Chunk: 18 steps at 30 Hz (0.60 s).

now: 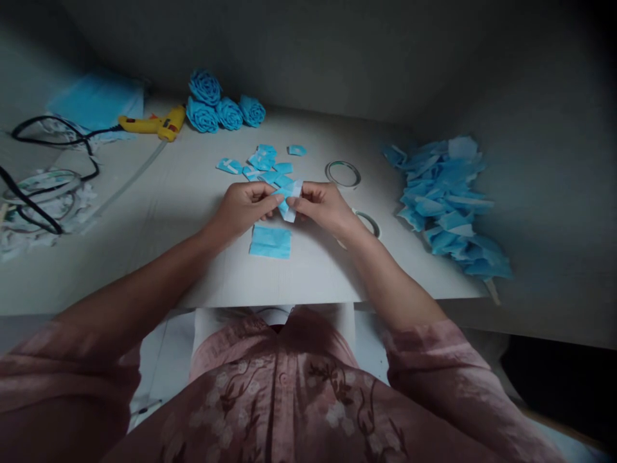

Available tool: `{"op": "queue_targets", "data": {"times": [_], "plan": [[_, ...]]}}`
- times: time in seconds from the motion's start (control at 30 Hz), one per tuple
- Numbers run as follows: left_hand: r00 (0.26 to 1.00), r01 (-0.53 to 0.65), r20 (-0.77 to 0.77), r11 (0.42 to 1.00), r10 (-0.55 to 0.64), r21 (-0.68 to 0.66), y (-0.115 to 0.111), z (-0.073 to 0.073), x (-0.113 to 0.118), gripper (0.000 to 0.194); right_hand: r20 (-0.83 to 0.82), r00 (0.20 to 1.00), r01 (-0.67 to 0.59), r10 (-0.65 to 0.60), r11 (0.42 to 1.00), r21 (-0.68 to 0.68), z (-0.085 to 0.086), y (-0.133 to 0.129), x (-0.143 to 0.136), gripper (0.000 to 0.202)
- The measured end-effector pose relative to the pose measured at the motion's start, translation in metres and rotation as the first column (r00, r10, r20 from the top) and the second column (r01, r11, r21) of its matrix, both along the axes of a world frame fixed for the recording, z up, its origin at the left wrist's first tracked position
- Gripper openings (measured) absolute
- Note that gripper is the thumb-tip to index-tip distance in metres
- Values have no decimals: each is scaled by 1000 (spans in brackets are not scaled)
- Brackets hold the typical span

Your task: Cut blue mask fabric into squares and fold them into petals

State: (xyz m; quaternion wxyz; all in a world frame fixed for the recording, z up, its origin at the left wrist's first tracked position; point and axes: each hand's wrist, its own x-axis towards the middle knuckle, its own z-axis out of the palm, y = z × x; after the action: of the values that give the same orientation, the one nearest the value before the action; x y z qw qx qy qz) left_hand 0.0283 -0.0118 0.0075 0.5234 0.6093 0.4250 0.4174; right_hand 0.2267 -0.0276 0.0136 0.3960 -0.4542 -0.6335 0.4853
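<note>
Between my two hands is a blue and white piece of thin fabric-like sheet (290, 209), partly folded and held just above the table. My left hand (248, 204) pinches its left side between thumb and fingers. On the opposite edge, my right hand (322, 202) grips it the same way, thumb on top. Directly below lies a flat blue square (270, 242) of similar material. Several small folded blue pieces (263, 157) are scattered just beyond my fingers, some with white strips on them.
A yellow glue gun (168, 124) with a black cord lies at left, near stacked blue sheets (96, 99). Several blue fabric roses (203, 114) stand at the back. Two tape rolls (343, 162) lie right of centre. A long heap of blue pieces (443, 193) covers the right side.
</note>
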Motion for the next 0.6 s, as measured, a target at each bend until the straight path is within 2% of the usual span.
{"op": "queue_targets", "data": {"times": [0.13,0.33,0.47,0.6], "plan": [[1000,-7,-4,1000,7,8,0,-1,0,24,-27,1000,14,-14,1000,4,4,-1,-2,49],[998,62,-6,998,-62,-17,-3,1,1,23,-97,993,77,-69,994,78,2,2,-7,53],[999,32,-5,999,-32,3,-3,2,1,23,-114,986,134,-125,988,72,-1,3,-6,56],[1000,-25,15,999,24,25,-1,1,2,23,-128,990,60,-55,997,38,-1,2,-5,54]]}}
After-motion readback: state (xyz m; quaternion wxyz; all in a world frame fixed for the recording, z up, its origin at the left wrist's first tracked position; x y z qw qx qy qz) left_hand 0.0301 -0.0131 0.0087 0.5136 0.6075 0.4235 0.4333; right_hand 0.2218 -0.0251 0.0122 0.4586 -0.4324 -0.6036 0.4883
